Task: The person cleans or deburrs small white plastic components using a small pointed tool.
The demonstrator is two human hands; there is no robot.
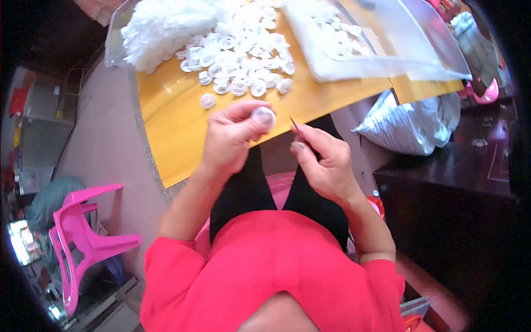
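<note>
By the table, my left hand pinches a white disc, my right hand a pointed tool. I'd hold the disc steady.

Small round white piece, greyish centre, fine detail blurred; gripped in fingers of left hand, raised, one face toward camera, near edge of desk behind it. Thin dark pointed tool pinched in right hand; tip slants up-left, near piece, not touching; rear end hidden.
</note>
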